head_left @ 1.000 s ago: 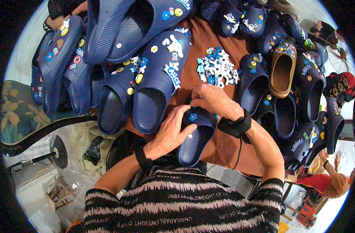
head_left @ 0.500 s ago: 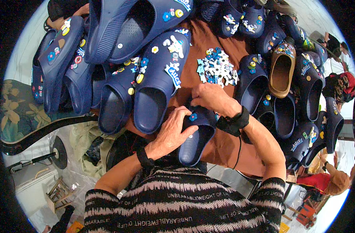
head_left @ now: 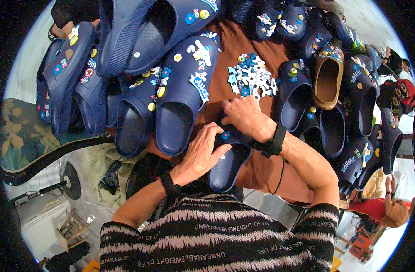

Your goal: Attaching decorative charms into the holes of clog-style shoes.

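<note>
A dark blue clog (head_left: 228, 170) lies in front of me with its heel toward my body. My left hand (head_left: 200, 152) grips its left side, fingers at the upper and thumb by the opening. A blue flower charm (head_left: 225, 135) sits on the upper beside those fingers. Over the toe, my right hand (head_left: 246, 115) is closed, its fingertips pressed down; whatever they pinch is hidden. Just beyond it, a pile of white and blue charms (head_left: 253, 77) rests on the brown cloth (head_left: 225, 59).
Large blue clogs with charms, one of them (head_left: 175, 122) close by, crowd the left side. More blue clogs and a brown clog (head_left: 328, 84) stand on the right. Another person (head_left: 391, 211) is at the far right. A wooden stool (head_left: 73, 229) stands at lower left.
My right forearm and elbow have swung slightly outward, while the hand stays over the toe. The left hand keeps its hold. At far right, the other person's arm has risen.
</note>
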`<state>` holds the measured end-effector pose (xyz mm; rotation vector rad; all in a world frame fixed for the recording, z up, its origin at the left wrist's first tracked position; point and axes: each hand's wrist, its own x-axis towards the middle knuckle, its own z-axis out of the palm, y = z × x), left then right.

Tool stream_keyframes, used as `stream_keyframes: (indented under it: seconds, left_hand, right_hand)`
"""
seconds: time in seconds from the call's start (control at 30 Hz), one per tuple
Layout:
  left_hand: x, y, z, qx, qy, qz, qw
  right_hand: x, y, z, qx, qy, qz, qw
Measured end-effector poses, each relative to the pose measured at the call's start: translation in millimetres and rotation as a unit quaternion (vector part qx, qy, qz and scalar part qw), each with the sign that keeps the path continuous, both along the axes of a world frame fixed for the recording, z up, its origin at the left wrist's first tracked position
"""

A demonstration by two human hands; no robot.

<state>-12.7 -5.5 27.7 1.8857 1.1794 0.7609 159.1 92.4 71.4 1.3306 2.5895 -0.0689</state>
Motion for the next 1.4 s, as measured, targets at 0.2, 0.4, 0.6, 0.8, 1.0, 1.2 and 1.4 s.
stream_keyframes:
  seconds: [0.2,0.4,0.6,0.8,1.0,1.2,1.4]
  left_hand:
    - [-0.3,0.8,0.5,-0.003,-0.006,-0.007,1.000]
    - [-2.5,1.1,4.0,0.013,-0.005,-0.005,1.000]
    - [-1.6,4.5,17.7,-0.002,0.028,-0.041,0.999]
    - [-3.0,4.7,13.8,0.050,0.042,-0.048,0.997]
    - [-2.4,6.1,19.3,0.025,0.067,-0.060,0.996]
    - [-0.9,5.1,13.8,0.041,0.081,-0.055,0.994]
    - [-3.4,4.3,15.0,0.041,0.082,-0.061,0.994]
  right_hand:
    - [35.7,10.2,-0.7,-0.090,0.238,-0.090,0.963]
    - [85.4,21.5,15.0,-0.054,0.338,-0.226,0.912]
    - [114.4,30.1,-2.8,-0.041,0.329,-0.253,0.909]
    - [123.3,56.8,-30.7,-0.003,0.281,-0.266,0.922]
    - [107.6,92.1,-41.7,0.072,0.267,-0.248,0.928]
    - [92.2,103.1,-42.9,0.078,0.223,-0.228,0.944]
    - [97.4,94.7,-33.4,0.038,0.237,-0.207,0.948]
